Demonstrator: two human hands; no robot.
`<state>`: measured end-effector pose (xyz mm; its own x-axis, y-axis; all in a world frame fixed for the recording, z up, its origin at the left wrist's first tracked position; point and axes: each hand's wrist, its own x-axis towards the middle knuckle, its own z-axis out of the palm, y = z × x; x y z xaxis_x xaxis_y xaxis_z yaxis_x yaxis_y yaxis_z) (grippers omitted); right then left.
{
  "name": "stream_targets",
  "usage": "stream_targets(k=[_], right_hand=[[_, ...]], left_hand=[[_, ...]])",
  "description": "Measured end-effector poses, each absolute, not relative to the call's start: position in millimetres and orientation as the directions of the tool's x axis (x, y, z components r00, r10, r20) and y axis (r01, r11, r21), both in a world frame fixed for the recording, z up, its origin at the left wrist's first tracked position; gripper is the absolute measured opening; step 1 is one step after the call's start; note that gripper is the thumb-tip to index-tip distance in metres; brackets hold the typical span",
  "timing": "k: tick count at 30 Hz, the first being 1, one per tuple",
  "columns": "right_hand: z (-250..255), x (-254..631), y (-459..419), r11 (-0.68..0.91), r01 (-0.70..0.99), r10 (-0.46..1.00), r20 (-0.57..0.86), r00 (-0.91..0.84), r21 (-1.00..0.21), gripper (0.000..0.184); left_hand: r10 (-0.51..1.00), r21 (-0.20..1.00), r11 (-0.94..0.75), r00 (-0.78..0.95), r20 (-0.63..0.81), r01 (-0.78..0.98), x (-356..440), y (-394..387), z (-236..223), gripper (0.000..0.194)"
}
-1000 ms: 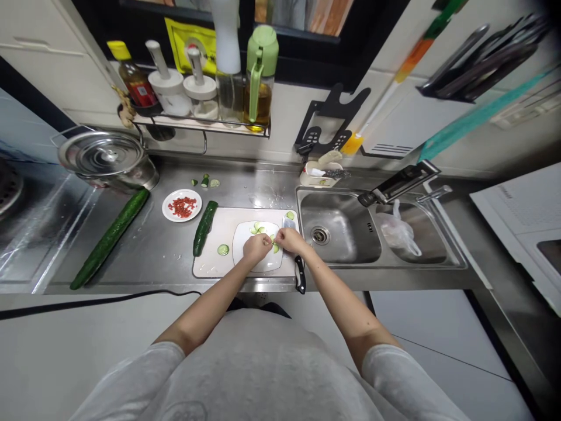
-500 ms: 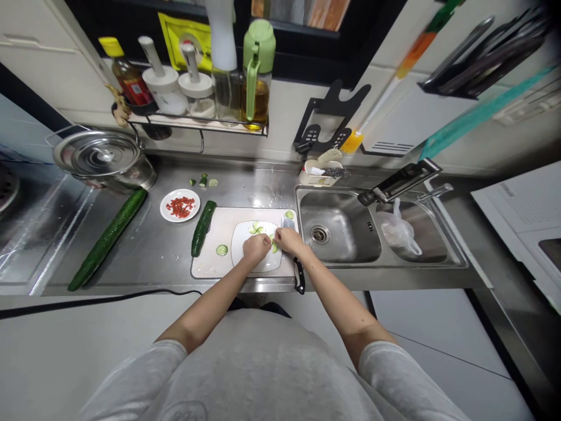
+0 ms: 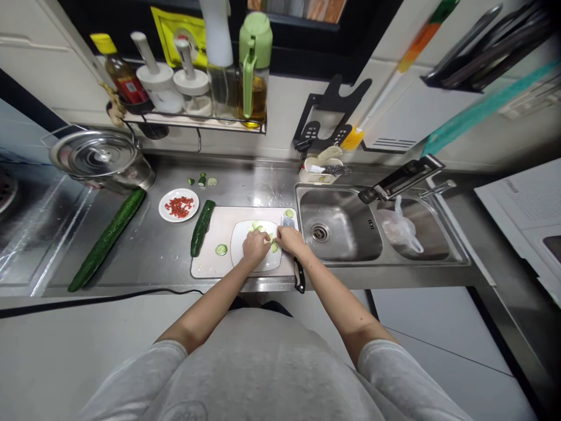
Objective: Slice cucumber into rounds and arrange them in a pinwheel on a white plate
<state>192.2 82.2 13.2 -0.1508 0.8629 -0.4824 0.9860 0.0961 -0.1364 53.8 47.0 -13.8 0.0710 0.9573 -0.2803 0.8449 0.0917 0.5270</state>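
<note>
Head view: cucumber slices (image 3: 274, 248) look light, slick, fragile, pinch rims imo; can't tell if left hand (image 3: 256, 247) or right hand (image 3: 290, 240) grips any

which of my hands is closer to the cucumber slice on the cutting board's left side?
Left. Your left hand is right of that cucumber slice, over the square white plate; your right hand is farther right, near the plate's right edge.

The left hand (image 3: 256, 247) sits slightly farther up the white plate (image 3: 238, 244) than before, hiding more of the upper cucumber slices (image 3: 260, 228).
</note>
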Motion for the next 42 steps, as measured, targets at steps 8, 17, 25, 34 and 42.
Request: stream_targets(k=[8, 17, 25, 34, 42], right_hand=[[19, 218, 84, -0.052, 0.967, 0.905, -0.422, -0.06, -0.249, 0.022], [9, 216, 75, -0.073, 0.967, 0.894, -0.446, -0.045, -0.246, 0.017], [5, 216, 73, -0.09, 0.959, 0.899, -0.437, -0.038, -0.269, 0.017], [19, 218, 48, -0.114, 0.935, 0.943, -0.332, -0.004, -0.335, 0.023], [22, 194, -1, -0.004, 0.964, 0.919, -0.381, -0.102, -0.267, 0.035]], left_hand=[[0.957, 0.576, 0.089, 0.091, -0.275, 0.812, 49, 49, -12, 0.015], [0.954, 0.562, 0.051, 0.126, -0.272, 0.826, 55, 55, -9, 0.015], [0.953, 0.544, 0.036, 0.136, -0.272, 0.838, 57, 58, -13, 0.014], [0.976, 0.702, 0.116, 0.049, -0.21, 0.703, 29, 59, -12, 0.014], [0.957, 0.702, 0.289, -0.226, -0.184, 0.651, -54, 22, -16, 0.025]])
